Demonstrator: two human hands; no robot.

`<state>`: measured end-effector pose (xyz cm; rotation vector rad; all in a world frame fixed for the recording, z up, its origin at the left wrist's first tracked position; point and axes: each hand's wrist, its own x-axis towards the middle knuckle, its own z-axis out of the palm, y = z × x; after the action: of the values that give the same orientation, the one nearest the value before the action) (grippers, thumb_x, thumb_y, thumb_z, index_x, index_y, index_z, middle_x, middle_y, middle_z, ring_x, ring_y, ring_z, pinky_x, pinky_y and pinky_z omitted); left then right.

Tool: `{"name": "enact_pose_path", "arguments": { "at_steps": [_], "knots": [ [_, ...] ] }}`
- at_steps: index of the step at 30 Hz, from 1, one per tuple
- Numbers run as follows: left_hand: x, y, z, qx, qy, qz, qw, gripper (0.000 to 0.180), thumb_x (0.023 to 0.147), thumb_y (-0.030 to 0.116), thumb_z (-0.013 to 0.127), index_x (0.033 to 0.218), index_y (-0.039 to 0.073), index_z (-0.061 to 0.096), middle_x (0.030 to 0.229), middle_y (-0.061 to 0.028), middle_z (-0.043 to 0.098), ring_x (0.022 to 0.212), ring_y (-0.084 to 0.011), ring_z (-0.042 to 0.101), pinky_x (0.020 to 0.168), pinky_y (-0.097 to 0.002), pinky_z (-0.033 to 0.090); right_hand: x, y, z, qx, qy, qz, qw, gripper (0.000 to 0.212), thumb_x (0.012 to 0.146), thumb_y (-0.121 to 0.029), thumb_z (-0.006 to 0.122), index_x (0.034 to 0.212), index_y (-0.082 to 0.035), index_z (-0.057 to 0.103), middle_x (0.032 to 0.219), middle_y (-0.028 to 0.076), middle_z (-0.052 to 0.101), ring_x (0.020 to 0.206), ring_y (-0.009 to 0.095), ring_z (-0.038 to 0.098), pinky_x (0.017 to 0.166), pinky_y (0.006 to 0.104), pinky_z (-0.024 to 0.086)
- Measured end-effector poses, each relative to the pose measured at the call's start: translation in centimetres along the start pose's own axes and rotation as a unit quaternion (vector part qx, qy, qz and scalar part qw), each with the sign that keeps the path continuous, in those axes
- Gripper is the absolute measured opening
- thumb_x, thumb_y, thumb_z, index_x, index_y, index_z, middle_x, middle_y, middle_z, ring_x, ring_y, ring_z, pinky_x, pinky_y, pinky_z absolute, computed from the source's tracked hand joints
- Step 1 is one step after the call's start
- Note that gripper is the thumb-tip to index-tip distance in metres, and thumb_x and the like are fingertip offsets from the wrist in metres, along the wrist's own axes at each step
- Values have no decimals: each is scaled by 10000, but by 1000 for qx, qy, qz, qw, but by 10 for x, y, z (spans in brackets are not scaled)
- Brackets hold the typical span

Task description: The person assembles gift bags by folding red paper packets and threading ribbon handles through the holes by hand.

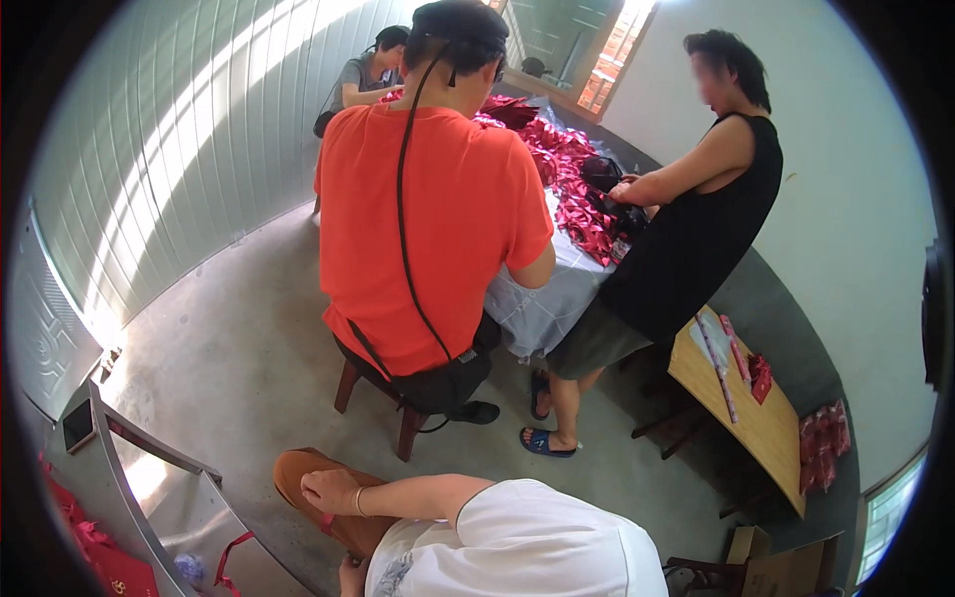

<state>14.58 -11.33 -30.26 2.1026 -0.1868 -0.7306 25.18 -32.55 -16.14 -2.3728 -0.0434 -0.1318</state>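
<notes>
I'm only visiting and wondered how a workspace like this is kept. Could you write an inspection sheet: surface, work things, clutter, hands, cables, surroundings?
Surface: white-covered table, heaped with red ribbons.
Work things: red pieces and a red strip, lower left.
Clutter: patterned roll on a wooden table; cardboard box, lower right.
Hands: right hand rests on something brown; left hand largely hidden; grip unclear for both.
Cables: black cord down the back of the person in orange.
Surroundings: person in black, person in grey, ribbed wall.
</notes>
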Motion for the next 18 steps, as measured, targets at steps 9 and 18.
{"name": "enact_pose_path", "arguments": {
  "at_steps": [9, 18],
  "knots": [
    [-3, 1, -1, -1, -4, -6, 1000, 316, 824, 215, 633, 957, -69, 676, 878, -309, 652, 854, -394, 686, 711, -424, 516, 6, -8, 8, 4, -9, -17, 1000, 134, 884, -210, 564, 854, -80, 566, 832, 104, 652, 820, 311, 643, 723, 437, 515],
    [-2, 4, -2, 3, -11, -2, 1000, 316, 823, 217, 634, 955, -67, 676, 879, -308, 651, 857, -401, 682, 710, -427, 516, 7, -8, 5, 8, -15, -11, 1000, 126, 884, -204, 564, 859, -80, 571, 826, 105, 643, 820, 311, 638, 729, 433, 510]
  ]
}}
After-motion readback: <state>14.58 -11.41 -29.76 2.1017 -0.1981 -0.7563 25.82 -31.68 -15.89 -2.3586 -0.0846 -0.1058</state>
